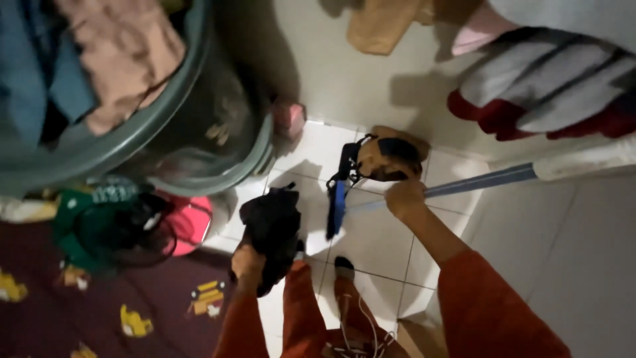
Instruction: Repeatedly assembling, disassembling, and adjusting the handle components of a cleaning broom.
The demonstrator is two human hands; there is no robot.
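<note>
Black cloth (273,229) is bunching in the left hand (248,260), fingers wrapped around it, its shape hard to read in the dim light. Right hand (404,197) is gripping a blue-grey pole (480,181), whose far end is cut off. Tan bag (391,158) is lying just beyond that fist on the white tiled floor (371,238), its blue strap (338,207) pointing back toward the person.

A white tiled floor (371,238) is seen; a dark patterned rug (99,311) and a grey-green plastic tub (218,152) rest on it.
</note>
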